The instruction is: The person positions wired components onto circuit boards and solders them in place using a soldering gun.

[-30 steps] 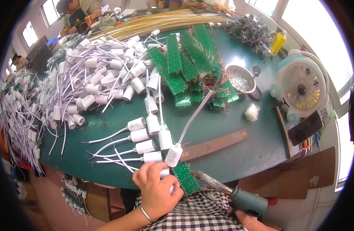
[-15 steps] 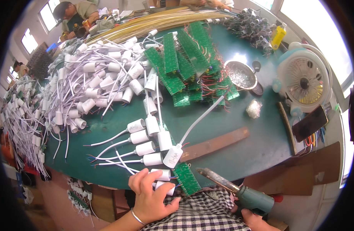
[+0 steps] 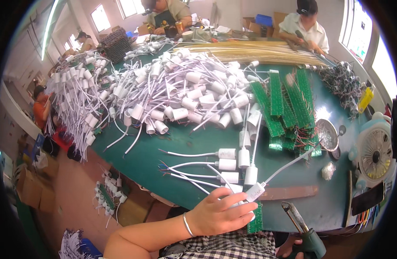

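My left hand [image 3: 220, 211] reaches over the near edge of the bench, its fingers curled on a white cylindrical cap [image 3: 252, 216] that they mostly cover. Beside the fingertips is a small green circuit board [image 3: 256, 223]. Several more white caps [image 3: 227, 164] with white cables lie in a column beyond the hand, their bare wire ends pointing left. One cap with a long cable [image 3: 255, 192] lies slanted just past my fingers. At the lower right my right hand [image 3: 290, 250], partly hidden, is closed round the green handle of a soldering gun [image 3: 311, 242], its metal tip pointing up and left.
A large heap of white caps with cables [image 3: 181, 93] fills the back left. Stacked green circuit boards [image 3: 289, 103], a metal bowl [image 3: 327, 134] and a fan [image 3: 375, 151] stand at the right. A flat brown bar [image 3: 289, 192] lies nearby. Other people work beyond the bench.
The head view has swung left and up, so the bench appears further right and more of the room shows. My left hand's fingers now reach further over the cap beside the board.
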Demonstrator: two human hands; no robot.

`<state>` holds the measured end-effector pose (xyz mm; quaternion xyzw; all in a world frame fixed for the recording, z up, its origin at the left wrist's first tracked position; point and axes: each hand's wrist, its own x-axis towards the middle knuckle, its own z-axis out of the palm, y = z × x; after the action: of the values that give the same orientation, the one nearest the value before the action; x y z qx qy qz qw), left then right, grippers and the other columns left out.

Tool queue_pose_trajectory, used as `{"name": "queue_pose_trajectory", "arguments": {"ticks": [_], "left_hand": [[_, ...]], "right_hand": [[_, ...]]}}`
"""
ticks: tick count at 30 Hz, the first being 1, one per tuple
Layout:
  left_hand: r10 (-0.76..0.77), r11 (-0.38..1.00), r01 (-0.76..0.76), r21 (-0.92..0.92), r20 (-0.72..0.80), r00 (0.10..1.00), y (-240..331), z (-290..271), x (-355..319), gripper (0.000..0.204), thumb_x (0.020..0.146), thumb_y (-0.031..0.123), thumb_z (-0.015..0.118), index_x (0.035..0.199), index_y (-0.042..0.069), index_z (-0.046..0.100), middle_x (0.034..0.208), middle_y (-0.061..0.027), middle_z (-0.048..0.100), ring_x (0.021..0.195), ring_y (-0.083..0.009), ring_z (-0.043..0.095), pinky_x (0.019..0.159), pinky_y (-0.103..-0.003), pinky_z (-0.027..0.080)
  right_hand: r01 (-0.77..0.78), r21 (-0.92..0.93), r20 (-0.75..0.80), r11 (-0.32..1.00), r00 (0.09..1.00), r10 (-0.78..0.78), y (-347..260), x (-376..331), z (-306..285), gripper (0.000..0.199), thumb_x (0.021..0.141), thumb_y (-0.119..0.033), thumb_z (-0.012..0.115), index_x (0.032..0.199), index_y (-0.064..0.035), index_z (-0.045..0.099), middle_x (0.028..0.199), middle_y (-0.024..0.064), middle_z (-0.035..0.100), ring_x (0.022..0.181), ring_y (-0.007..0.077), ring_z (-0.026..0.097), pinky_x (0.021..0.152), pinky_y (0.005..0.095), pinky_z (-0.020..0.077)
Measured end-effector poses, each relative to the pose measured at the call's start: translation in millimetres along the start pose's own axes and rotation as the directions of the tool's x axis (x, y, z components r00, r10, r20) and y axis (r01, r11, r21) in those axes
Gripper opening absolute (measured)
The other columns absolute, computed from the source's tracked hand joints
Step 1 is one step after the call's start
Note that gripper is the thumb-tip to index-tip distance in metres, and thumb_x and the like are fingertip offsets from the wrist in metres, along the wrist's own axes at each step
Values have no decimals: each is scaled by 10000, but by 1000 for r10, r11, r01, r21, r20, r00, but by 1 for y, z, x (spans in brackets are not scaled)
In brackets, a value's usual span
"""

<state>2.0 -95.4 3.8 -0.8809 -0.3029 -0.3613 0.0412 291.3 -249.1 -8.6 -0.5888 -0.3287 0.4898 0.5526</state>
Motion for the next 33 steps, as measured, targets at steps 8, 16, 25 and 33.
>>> {"name": "queue_pose_trajectory", "arguments": {"ticks": [8, 16, 25, 33], "left_hand": [[-349, 876, 349, 332, -64, 935, -121, -48, -9, 284, 750, 61, 673, 1011, 173, 685, 1017, -25, 593, 915, -245, 546, 822, -386, 408], [-588, 713, 422, 560, 150, 795, -209, -83, -55, 346, 721, 54, 719, 1046, 161, 667, 1083, -15, 555, 1045, -258, 495, 886, -394, 378], [-121, 991, 120, 50, 7, 993, -79, -55, -28, 389, 790, 185, 725, 1113, 56, 551, 1070, -138, 606, 975, -324, 606, 824, -451, 464], [-193, 979, 198, -37, 117, 974, -4, -9, -38, 532, 614, 122, 830, 1104, 140, 622, 1032, -92, 565, 856, -268, 585, 646, -355, 492]], "right_hand": [[1, 48, -89, 999, 996, 3, 2, 0, 7, 332, 897, -168, 563, 1174, 15, 558, 833, 93, 578, 727, 183, 534, 690, 331, 462], [-93, 43, -137, 995, 986, 98, 6, -2, 5, 272, 886, -90, 541, 1133, 8, 600, 878, 104, 625, 747, 196, 573, 676, 340, 490], [37, 26, -44, 999, 998, -36, -6, 1, 18, 362, 925, -160, 574, 1210, 60, 539, 933, 114, 632, 801, 184, 592, 749, 335, 495], [51, 67, -14, 996, 999, -50, 12, -2, 5, 501, 850, -379, 664, 1113, 29, 542, 754, 130, 577, 564, 178, 599, 446, 256, 454]]}}
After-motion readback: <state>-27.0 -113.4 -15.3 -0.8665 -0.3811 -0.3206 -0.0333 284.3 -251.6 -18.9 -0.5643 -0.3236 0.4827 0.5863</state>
